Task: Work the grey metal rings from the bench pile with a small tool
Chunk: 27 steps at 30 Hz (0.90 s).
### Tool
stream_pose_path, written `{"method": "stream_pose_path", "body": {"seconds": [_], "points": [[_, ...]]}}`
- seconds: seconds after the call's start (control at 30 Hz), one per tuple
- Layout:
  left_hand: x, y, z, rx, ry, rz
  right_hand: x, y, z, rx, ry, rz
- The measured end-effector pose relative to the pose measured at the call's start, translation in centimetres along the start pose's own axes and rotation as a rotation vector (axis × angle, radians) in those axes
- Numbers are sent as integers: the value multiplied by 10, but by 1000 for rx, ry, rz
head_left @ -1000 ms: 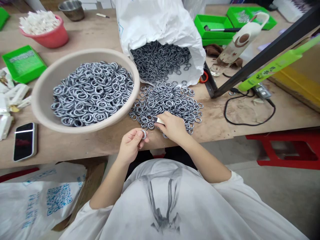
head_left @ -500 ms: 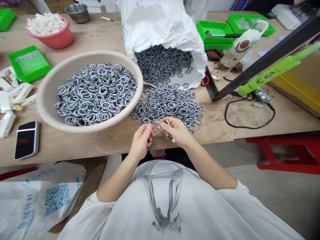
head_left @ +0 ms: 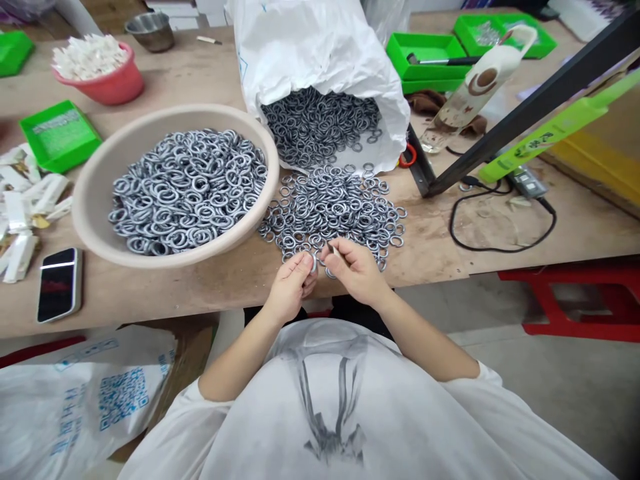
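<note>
My left hand (head_left: 293,283) is closed, with a grey ring (head_left: 314,263) pinched at its fingertips. Close beside it, my right hand (head_left: 357,272) is wrapped around a small knife (head_left: 332,249); its dark, thin tip pokes out past the thumb, and most of the handle is hidden in the fingers. Both hands are over the near edge of a loose pile of grey rings (head_left: 340,207) on the table. Left of the pile, a large beige basin (head_left: 90,230) holds many more such rings. Behind it lies a white sack (head_left: 320,50), its mouth facing me and rings inside.
A phone (head_left: 59,285) and white plastic pieces (head_left: 20,207) lie at the left, near a green tray (head_left: 60,137) and a pink bowl (head_left: 113,80). On the right are a black metal bar (head_left: 500,137), a bottle (head_left: 470,97), a cable (head_left: 493,249) and green trays (head_left: 425,47).
A ring now shows at my left fingertips. My right hand has turned, so the knife's tip points up and left, and its lower end no longer shows. The view has shifted slightly.
</note>
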State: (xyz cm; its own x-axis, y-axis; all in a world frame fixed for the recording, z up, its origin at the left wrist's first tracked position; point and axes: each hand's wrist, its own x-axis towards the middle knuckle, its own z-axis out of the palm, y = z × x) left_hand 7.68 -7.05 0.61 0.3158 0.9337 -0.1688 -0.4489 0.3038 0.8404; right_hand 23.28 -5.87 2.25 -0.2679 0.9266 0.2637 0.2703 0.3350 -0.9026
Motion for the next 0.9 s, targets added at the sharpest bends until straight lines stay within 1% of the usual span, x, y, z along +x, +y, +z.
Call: {"method": "stream_pose_path", "body": {"seconds": [0.07, 0.13, 0.23, 0.33, 0.43, 0.5, 0.57, 0.67, 0.7, 0.77, 0.83, 0.9], "points": [[0, 0, 0, -28, 6, -12, -6, -3, -1, -191, -60, -126], [-1, 0, 0, -49, 23, -26, -12, -6, 0, -344, -86, -216], [-1, -1, 1, -65, 37, -44, -15, -8, 1, -477, -94, -255], [-2, -2, 0, -65, 33, -49, -16, -9, 3, -532, -96, -251], [-2, -2, -1, -59, 31, -54, -15, -9, 4, -531, -115, -227], [-4, -2, -2, -52, 12, -61, -12, -7, 3, -496, -124, -188], [-8, -2, -2, -28, -48, -74, -8, -2, -1, -450, -99, -97], [-15, -2, -5, 19, -150, -101, -1, 7, -7, -390, -18, 59], [-17, -2, -7, 30, -148, -100, 0, 9, -8, -368, -2, 73], [-18, -2, -12, 52, -86, -80, 0, 10, -5, -308, 0, 46], [-18, -2, -19, 78, -21, -56, 1, 9, 1, -248, -53, 2], [-18, -2, -25, 99, -1, -41, 7, 8, 8, -213, -116, -3]]}}
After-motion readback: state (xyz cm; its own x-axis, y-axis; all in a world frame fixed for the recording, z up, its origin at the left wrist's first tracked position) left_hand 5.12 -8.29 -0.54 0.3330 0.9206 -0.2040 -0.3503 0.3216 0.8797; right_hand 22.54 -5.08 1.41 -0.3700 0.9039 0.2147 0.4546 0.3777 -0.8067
